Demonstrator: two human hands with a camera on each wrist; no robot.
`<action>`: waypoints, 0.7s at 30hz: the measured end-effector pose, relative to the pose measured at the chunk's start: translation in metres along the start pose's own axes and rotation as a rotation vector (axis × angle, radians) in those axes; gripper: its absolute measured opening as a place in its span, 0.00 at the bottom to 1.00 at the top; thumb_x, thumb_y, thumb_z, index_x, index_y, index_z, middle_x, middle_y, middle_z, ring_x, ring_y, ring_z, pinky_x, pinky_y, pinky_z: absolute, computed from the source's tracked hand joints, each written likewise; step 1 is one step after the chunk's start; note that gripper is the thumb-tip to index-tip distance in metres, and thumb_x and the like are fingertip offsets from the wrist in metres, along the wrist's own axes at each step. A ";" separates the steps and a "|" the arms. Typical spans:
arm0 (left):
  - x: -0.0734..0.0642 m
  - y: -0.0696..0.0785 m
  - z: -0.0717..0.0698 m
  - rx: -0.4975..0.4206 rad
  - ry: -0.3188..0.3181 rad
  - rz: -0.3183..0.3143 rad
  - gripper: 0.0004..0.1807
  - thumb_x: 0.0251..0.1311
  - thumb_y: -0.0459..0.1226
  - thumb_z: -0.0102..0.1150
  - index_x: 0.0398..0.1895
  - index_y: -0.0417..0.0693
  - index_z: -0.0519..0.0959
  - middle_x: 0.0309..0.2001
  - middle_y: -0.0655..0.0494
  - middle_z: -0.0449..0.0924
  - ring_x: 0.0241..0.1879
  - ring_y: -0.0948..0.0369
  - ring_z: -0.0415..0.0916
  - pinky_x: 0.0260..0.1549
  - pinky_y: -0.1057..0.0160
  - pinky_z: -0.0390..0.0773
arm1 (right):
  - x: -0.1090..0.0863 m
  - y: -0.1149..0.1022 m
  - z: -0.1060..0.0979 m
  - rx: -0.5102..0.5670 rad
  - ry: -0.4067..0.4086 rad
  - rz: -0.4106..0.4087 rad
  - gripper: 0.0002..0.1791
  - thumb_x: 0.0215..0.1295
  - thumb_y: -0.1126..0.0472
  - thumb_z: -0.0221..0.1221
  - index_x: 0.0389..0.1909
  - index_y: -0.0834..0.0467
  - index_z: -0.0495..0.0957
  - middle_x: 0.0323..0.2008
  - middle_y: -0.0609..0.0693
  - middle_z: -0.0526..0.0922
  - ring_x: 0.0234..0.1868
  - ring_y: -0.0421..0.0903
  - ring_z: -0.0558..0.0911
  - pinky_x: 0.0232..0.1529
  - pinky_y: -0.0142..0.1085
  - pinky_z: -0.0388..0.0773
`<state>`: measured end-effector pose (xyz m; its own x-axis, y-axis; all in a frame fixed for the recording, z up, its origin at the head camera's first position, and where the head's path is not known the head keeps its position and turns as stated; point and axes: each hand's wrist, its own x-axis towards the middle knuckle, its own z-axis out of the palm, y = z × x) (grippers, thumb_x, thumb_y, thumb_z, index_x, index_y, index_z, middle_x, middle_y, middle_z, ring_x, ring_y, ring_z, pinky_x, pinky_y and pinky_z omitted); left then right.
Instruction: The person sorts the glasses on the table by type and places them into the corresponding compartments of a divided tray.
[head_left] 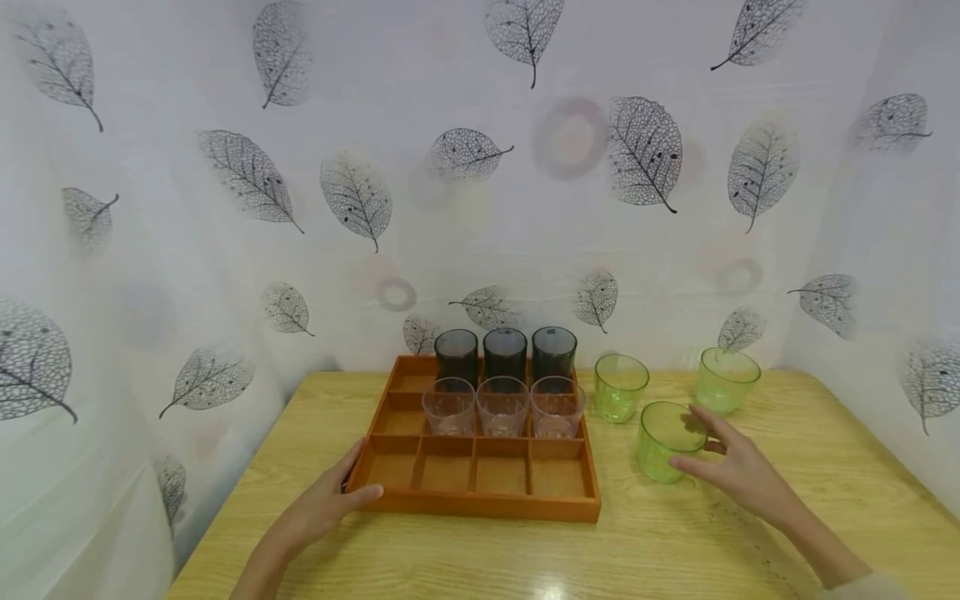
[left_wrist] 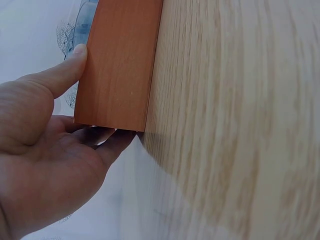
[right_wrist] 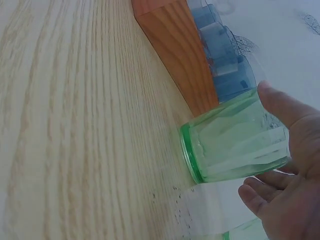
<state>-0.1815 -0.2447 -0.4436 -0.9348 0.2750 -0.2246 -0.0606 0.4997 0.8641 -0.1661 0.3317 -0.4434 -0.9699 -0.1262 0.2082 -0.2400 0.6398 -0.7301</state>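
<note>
nearest me on the feed: left hand (head_left: 322,504) grips the tray (head_left: 480,504) by its near-left corner, thumb at the top edge of the front wall, fingers along the side. my worry: an uneven tug there could skid or tip the tray on the table (head_left: 450,558) and knock the standing cups together. slightly farther out, right hand (head_left: 742,479) has thumb and fingers bent round the near green cup (head_left: 663,450), which is just right of the tray, outside it. i can't tell how firm that hold is, nor whether the base is off the tabletop. the wall looks smooth, so a light pinch close to the rim might let it swivel or slip. brought leftward too low, its base would likely clip the tray's side wall. beyond that, three clear cups (head_left: 502,408) stand in the middle row; i'd expect the rightmost to be bumped first by a wide swing. two loose ones farther back: the left green cup (head_left: 620,392) near the tray, the right green cup (head_left: 726,383) near the knuckles, easily brushed by a careless reach. farthest, three dark cups (head_left: 505,354) in the back row; a hard jolt would rattle them.
</note>
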 end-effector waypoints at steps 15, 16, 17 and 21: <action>0.000 0.004 0.001 0.011 -0.011 0.027 0.51 0.74 0.46 0.60 0.83 0.37 0.38 0.82 0.34 0.36 0.79 0.36 0.38 0.73 0.33 0.49 | 0.001 0.000 0.003 0.067 0.003 -0.004 0.50 0.69 0.56 0.68 0.79 0.71 0.49 0.69 0.72 0.69 0.66 0.70 0.71 0.53 0.15 0.64; 0.000 0.004 0.000 0.005 -0.010 0.023 0.51 0.74 0.46 0.60 0.84 0.38 0.38 0.82 0.34 0.36 0.79 0.36 0.38 0.73 0.33 0.50 | 0.001 0.000 0.004 0.071 0.005 -0.006 0.50 0.69 0.56 0.68 0.79 0.71 0.49 0.69 0.72 0.69 0.66 0.70 0.72 0.53 0.15 0.64; 0.001 0.004 0.000 0.006 -0.013 0.021 0.51 0.74 0.46 0.60 0.84 0.37 0.37 0.82 0.34 0.36 0.79 0.36 0.39 0.72 0.33 0.50 | 0.001 0.000 0.004 0.072 0.006 -0.006 0.50 0.70 0.56 0.68 0.79 0.71 0.48 0.69 0.72 0.69 0.66 0.69 0.72 0.53 0.15 0.65; 0.002 0.002 0.000 0.008 -0.015 0.010 0.51 0.75 0.46 0.59 0.84 0.37 0.37 0.82 0.33 0.36 0.78 0.34 0.39 0.71 0.32 0.52 | 0.001 0.000 0.005 0.068 0.009 0.004 0.49 0.70 0.55 0.68 0.80 0.70 0.49 0.70 0.69 0.69 0.66 0.61 0.74 0.53 0.15 0.66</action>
<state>-0.1832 -0.2433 -0.4419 -0.9300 0.2924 -0.2228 -0.0485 0.5032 0.8628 -0.1674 0.3275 -0.4467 -0.9706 -0.1165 0.2105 -0.2382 0.5872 -0.7736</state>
